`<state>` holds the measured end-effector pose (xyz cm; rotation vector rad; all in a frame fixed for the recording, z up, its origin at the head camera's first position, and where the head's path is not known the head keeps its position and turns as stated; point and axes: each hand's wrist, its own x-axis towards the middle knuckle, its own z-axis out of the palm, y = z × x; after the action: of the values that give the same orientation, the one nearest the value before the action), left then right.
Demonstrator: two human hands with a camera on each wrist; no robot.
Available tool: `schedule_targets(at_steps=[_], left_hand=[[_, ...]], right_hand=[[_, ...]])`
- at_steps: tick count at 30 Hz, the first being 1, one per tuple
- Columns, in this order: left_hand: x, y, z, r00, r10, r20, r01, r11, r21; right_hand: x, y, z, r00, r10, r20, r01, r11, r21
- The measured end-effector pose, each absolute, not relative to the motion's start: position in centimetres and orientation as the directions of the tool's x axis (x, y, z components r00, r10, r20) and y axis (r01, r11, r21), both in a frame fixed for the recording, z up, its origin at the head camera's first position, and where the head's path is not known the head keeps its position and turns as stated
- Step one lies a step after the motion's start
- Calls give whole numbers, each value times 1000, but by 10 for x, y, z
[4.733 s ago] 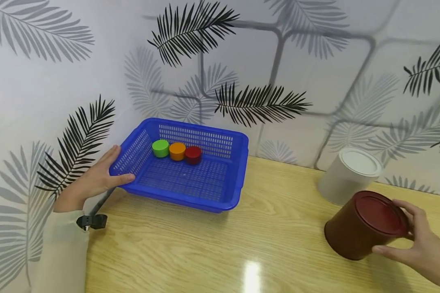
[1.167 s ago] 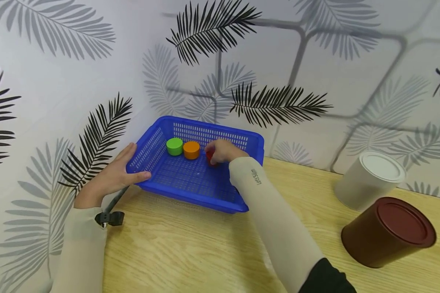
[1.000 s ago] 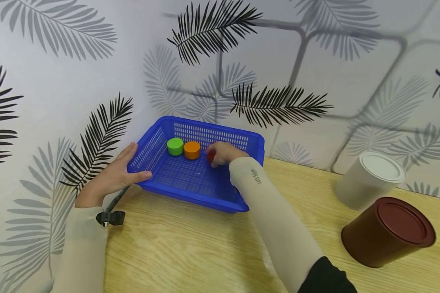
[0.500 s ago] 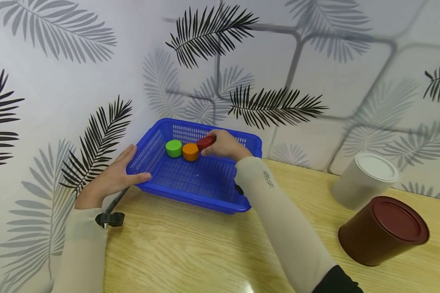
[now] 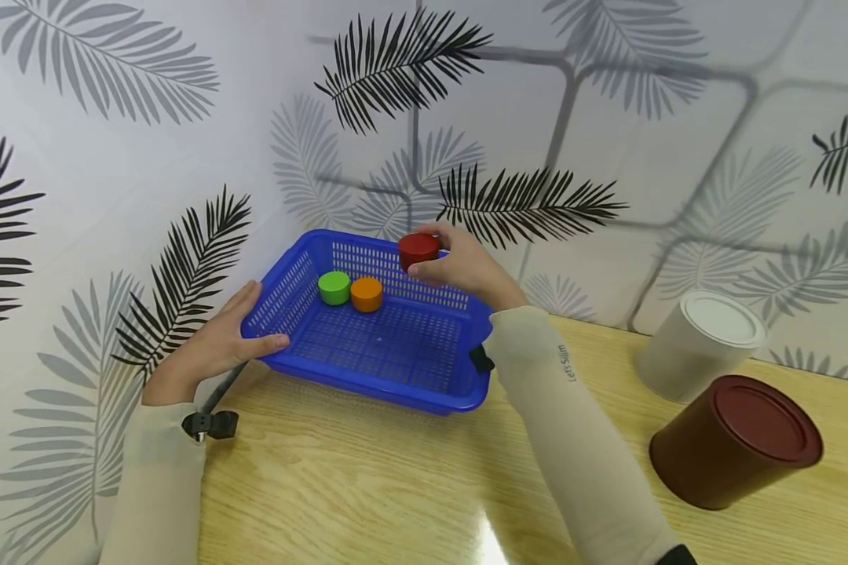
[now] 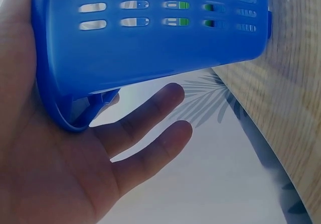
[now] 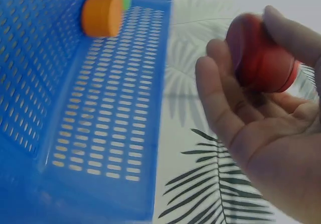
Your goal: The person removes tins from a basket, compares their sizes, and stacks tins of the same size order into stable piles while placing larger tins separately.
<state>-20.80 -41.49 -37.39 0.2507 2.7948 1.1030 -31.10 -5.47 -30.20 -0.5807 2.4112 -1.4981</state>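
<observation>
The right hand (image 5: 464,264) holds the red block (image 5: 418,249) up off the floor of the blue basket (image 5: 367,386), between the thumb on one side and fingers on the other, narrowed to its width. Gripping it round the side probably keeps it level and leaves its flat top showing. In the head view the block overlaps the back rim of the basket; in the right wrist view it shows against the leaf-printed wall (image 5: 608,141), apart from the rim. The left hand (image 5: 208,345) rests at the basket's left end, thumb laid over the rim and fingers stretched wide along the outside; in the left wrist view two fingers reach straight out past the wall of the basket. That hold looks meant to steady the basket against sliding while the other hand works. Inside, near the back left, the green block (image 5: 334,292) and the orange block (image 5: 367,298) sit flat, just beside each other; whether they touch is hard to tell. On the tabletop (image 5: 339,486), well to the right of the basket, stand a white pot (image 5: 678,353) and a brown pot (image 5: 721,439), the brown one nearer the person; both show a covered round top, so their contents are hidden.
</observation>
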Motion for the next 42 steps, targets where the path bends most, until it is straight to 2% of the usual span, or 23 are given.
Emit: schedule_targets(at_steps=[5,9,14,19,29,36,42], left_hand=[[-209,-414,-374,-977,205,-60,109,720,686],[-209,-415,-373,-976,207,-64,109,726,679],[-209,-415,-372,-976,204,-69,107,740,664],[-209,-411,-372,-976,204,-80,104,752,651],[-203,-412,-371,-980,175,-92,78,771,632],[-201,-412,-373,-981,168,-98,70,774,630],[-204,-410,-373,-981,164,-103,66,783,619]], right_hand=[[-305,-29,-303,-913,-405,47,-192,327,-925],[-299,-6,-311,-936,-338,103,-223,339,-914],[-288,24,-334,-964,-203,169,-229,324,-918],[-281,58,-364,-981,-89,173,-193,351,-916],[-276,106,-405,-982,-190,21,-94,383,-919],[-280,118,-416,-986,-163,-14,-43,340,-939],[-282,126,-429,-991,-124,-59,9,368,-930]])
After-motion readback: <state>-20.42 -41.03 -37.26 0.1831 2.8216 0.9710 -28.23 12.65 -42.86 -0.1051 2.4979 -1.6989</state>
